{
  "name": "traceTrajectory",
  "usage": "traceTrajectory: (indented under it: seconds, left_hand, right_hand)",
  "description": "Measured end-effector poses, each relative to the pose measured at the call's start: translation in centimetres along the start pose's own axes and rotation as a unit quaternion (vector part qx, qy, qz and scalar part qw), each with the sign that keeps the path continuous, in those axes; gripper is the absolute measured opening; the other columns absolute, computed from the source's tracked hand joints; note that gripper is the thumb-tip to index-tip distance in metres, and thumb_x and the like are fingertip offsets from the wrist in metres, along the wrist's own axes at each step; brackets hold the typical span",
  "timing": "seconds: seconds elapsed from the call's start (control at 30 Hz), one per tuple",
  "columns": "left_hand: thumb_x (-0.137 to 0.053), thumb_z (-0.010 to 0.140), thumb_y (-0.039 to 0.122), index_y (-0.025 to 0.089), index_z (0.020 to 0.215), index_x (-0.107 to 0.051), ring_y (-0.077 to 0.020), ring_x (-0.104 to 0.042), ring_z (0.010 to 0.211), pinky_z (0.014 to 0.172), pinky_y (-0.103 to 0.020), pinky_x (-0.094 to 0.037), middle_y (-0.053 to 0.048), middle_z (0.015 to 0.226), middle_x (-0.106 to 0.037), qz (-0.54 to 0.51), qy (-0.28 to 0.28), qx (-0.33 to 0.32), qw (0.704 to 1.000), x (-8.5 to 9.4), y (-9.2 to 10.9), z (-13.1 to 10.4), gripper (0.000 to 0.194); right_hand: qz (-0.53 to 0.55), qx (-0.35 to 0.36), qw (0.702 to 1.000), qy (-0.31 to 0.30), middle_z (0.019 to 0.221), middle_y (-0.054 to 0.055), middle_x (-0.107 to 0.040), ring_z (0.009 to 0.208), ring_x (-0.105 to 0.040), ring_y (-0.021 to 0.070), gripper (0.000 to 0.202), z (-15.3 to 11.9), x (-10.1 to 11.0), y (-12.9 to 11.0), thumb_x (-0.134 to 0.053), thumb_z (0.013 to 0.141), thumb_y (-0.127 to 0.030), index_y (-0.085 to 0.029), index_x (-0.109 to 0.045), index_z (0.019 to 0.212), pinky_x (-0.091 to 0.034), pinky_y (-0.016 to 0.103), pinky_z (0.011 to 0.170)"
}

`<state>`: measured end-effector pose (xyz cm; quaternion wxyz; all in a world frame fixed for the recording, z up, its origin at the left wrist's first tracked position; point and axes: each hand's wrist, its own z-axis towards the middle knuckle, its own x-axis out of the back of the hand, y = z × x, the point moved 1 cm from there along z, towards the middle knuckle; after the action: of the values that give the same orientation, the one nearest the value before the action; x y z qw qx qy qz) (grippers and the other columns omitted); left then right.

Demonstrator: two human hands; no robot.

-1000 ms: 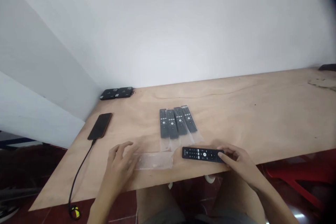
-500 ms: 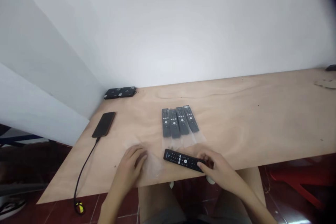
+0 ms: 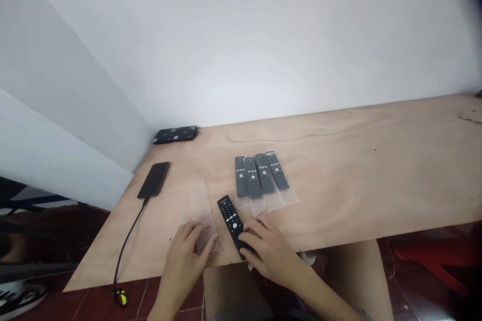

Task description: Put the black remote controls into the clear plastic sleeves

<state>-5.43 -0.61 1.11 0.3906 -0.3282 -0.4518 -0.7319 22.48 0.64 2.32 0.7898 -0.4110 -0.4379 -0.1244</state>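
At the near edge of the plywood table [image 3: 376, 170]: one bare remote being swung toward a clear bag.

Item one, table, carrying four bagged remotes [image 3: 261, 176] in a row at centre, a phone [image 3: 153, 179] on its cable to the left, and two black boxes [image 3: 176, 134] against the wall. Item two, right hand [image 3: 269, 251], gripping the near end of the loose remote [image 3: 231, 221]; a second ago that remote was lying crosswise along the edge, and it is now being turned so its long axis is running near-to-far, top end pointing away and slightly left, lining up with the bag. Item three, left hand [image 3: 188, 256], fingers pressing flat on the near end of the empty plastic bag [image 3: 203, 210], pinning it rather than clenching it. Remote and bag are lying just beside each other.
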Motion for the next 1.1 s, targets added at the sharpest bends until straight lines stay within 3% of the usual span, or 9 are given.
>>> traceTrajectory:
  seconds: [0.17,0.27,0.37,0.57,0.8,0.9,1.0,1.1]
  left_hand:
    - [-0.065,0.104,0.042,0.025,0.119,-0.076,-0.0316,-0.073,0.114,0.098,-0.047,-0.064,-0.011,0.123,-0.075,0.001,0.003,-0.014,1.0,-0.7,-1.1,-0.7,0.025]
    - [-0.061,0.106,0.039,0.025,0.123,-0.075,-0.0318,-0.073,0.12,0.104,-0.049,-0.063,-0.011,0.13,-0.074,-0.002,0.008,-0.019,1.0,-1.0,-2.1,0.4,0.026]
    - [-0.057,0.108,0.036,0.024,0.127,-0.075,-0.0316,-0.072,0.125,0.109,-0.051,-0.062,-0.012,0.135,-0.073,-0.004,0.007,-0.018,1.0,-1.5,-3.0,2.1,0.028]
    - [-0.051,0.111,0.033,0.024,0.133,-0.073,-0.0311,-0.068,0.136,0.116,-0.053,-0.059,-0.012,0.142,-0.07,-0.015,0.007,-0.019,1.0,-3.1,-4.2,4.4,0.032]
    - [-0.052,0.112,0.034,0.02,0.128,-0.074,-0.0303,-0.07,0.131,0.114,-0.054,-0.059,-0.014,0.138,-0.071,-0.016,0.025,-0.024,0.999,-3.5,-4.6,5.3,0.031]
    - [-0.052,0.112,0.033,0.019,0.133,-0.072,-0.0313,-0.069,0.133,0.114,-0.056,-0.058,-0.016,0.142,-0.07,-0.002,0.028,-0.031,0.999,-3.1,-4.2,5.2,0.032]
    - [-0.054,0.111,0.031,0.021,0.143,-0.067,-0.0335,-0.062,0.143,0.117,-0.059,-0.055,-0.016,0.15,-0.066,0.015,0.039,-0.057,0.997,-2.8,-3.3,5.1,0.035]
    - [-0.057,0.11,0.027,0.025,0.151,-0.061,-0.0333,-0.056,0.151,0.121,-0.058,-0.052,-0.014,0.155,-0.065,0.019,0.027,-0.105,0.994,-3.2,-1.6,5.1,0.041]
  right_hand:
    - [-0.057,0.056,0.997,-0.016,0.161,0.006,-0.061,0.146,-0.051,0.0326,0.035,1.2,-1.0,-0.6,-0.058,0.113,-0.042,-0.026,-0.064,0.143,-0.038,0.054,0.124]
    - [-0.095,0.037,0.995,-0.006,0.165,0.009,-0.058,0.145,-0.053,0.0345,0.047,3.3,-2.3,-0.5,-0.057,0.113,-0.042,-0.024,-0.056,0.157,-0.043,0.056,0.12]
    - [-0.127,0.025,0.991,0.018,0.165,0.011,-0.059,0.15,-0.05,0.036,0.047,5.8,-3.4,0.0,-0.058,0.112,-0.038,-0.022,-0.057,0.156,-0.042,0.059,0.12]
    - [-0.155,-0.017,0.987,0.042,0.162,0.014,-0.061,0.155,-0.045,0.0348,0.042,8.7,-3.0,1.7,-0.053,0.113,-0.025,-0.02,-0.059,0.154,-0.036,0.062,0.123]
    - [-0.144,-0.034,0.988,0.046,0.164,0.012,-0.06,0.153,-0.047,0.0359,0.041,9.5,-2.5,2.5,-0.057,0.111,-0.026,-0.022,-0.059,0.152,-0.035,0.063,0.123]
    - [-0.131,-0.046,0.988,0.063,0.168,0.014,-0.054,0.153,-0.046,0.0375,0.045,9.3,-2.5,2.4,-0.059,0.112,-0.036,-0.021,-0.058,0.154,-0.034,0.064,0.123]
    - [-0.122,-0.075,0.985,0.094,0.164,0.018,-0.058,0.154,-0.046,0.0385,0.05,8.6,-2.5,2.5,-0.056,0.113,-0.045,-0.017,-0.058,0.155,-0.032,0.065,0.125]
    - [-0.122,-0.065,0.986,0.095,0.156,0.017,-0.065,0.154,-0.046,0.0392,0.042,7.3,-2.6,2.5,-0.053,0.114,-0.04,-0.017,-0.065,0.147,-0.03,0.067,0.125]
